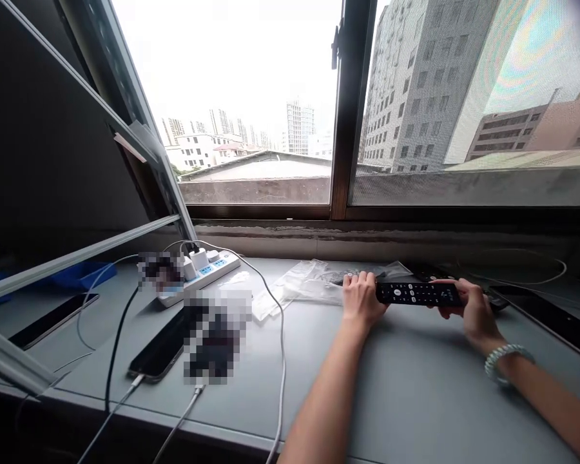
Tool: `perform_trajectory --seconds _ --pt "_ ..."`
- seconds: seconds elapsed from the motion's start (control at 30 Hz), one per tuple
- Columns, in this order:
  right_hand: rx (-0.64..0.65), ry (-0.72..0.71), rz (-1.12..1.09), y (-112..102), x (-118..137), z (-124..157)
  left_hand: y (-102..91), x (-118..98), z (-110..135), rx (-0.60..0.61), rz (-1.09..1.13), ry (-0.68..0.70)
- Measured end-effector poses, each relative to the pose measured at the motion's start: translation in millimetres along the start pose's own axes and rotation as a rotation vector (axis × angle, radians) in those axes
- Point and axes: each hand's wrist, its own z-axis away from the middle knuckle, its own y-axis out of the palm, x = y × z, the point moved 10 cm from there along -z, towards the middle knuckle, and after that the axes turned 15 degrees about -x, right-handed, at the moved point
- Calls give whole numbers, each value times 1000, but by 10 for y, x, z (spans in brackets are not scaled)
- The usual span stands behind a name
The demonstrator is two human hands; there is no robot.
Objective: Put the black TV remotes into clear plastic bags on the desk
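Note:
A black remote control [418, 294] with white buttons lies sideways between my two hands, above the grey desk. My left hand [361, 298] is closed around its left end. The right end sits in my right hand [468, 308], thumb on top and fingers curled beneath; a pale green coiled band circles that wrist. Behind the remote, clear plastic bags [314, 283] lie crumpled. More dark objects, partly hidden by my right hand, rest just behind it; their kind is hard to make out.
A white power strip [207, 277] with plugs stands at the back left. Near it lie a charging phone [159, 348], a blurred-out item and a loose white cable [281, 341]. A dark tablet-like slab [555, 319] lies at the right. A metal frame [159, 167] rises at the left, before the window.

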Motion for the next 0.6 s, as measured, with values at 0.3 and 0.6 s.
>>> perform_trajectory --seconds 0.3,0.6 --pt "34 -34 13 34 57 33 -137 -58 119 17 34 -53" --pt "45 -103 138 -23 83 -19 -175 -189 198 141 98 140"
